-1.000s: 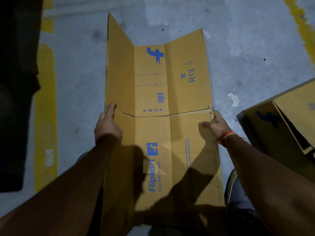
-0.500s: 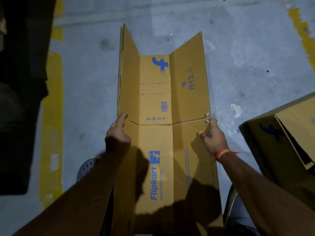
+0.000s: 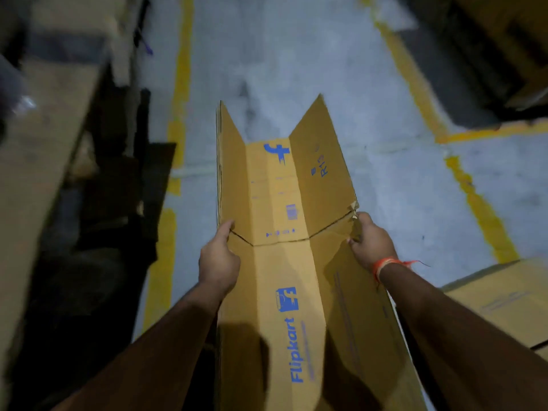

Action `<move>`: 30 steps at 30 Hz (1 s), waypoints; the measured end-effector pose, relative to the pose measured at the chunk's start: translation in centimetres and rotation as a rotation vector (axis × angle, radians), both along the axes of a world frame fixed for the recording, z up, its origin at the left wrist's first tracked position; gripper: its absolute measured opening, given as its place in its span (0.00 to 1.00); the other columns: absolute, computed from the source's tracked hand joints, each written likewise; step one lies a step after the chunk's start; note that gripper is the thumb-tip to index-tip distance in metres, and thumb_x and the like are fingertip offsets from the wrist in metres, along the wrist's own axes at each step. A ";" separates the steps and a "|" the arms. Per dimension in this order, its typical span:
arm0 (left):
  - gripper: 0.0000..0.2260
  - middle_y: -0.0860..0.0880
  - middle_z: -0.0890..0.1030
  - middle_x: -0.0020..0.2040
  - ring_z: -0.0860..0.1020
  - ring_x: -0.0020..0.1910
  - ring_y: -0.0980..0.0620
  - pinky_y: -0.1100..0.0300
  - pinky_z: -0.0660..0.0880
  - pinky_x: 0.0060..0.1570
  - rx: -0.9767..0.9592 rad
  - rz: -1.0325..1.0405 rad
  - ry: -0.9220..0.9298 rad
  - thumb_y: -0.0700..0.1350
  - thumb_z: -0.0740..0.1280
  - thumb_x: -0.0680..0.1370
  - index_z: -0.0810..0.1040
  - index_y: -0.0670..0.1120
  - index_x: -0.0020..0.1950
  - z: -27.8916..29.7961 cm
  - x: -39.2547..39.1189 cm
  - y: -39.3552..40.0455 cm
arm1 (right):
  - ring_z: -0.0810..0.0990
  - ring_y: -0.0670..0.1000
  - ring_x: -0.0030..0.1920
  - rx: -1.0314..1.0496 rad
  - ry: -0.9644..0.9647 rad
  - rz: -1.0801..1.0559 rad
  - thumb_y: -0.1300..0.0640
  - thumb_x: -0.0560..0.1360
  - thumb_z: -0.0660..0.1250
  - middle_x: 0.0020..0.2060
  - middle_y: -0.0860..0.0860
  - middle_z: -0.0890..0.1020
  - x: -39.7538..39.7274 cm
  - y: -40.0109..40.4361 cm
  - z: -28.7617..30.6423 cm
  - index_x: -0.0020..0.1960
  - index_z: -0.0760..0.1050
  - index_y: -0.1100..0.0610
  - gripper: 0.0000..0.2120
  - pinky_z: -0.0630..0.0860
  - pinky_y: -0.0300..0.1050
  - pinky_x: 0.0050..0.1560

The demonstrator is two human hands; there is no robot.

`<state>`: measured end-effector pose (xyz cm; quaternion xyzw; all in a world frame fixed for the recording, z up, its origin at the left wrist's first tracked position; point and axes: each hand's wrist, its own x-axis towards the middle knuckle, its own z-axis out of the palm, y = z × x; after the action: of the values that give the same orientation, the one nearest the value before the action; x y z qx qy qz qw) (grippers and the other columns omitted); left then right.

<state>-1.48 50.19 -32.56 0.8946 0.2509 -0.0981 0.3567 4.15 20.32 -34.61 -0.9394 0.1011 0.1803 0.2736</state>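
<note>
Carton [image 3: 281, 262] over grey floor [image 3: 296, 54], yellow lines [image 3: 181, 84]

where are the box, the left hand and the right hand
box [image 3: 281, 262], head view, centre panel below the slit
left hand [image 3: 219, 259], head view, back of the hand
right hand [image 3: 372, 243], head view, back of the hand

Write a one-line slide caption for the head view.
The left hand and right hand grip opposite edges of a flattened Flipkart carton, side panels angled upward, above a grey floor.
</note>
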 end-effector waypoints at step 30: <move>0.31 0.48 0.73 0.60 0.80 0.50 0.40 0.58 0.73 0.36 -0.035 0.928 -0.641 0.27 0.54 0.77 0.73 0.54 0.72 66.2 -4.8 20.4 | 0.77 0.59 0.64 0.052 -0.677 0.938 0.62 0.76 0.71 0.64 0.59 0.78 17.2 34.4 75.5 0.73 0.68 0.56 0.26 0.77 0.51 0.63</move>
<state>-6.31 70.58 33.60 0.6694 0.4956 0.3415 0.4355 21.32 54.69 40.92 -0.8821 -0.4236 -0.0260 0.2045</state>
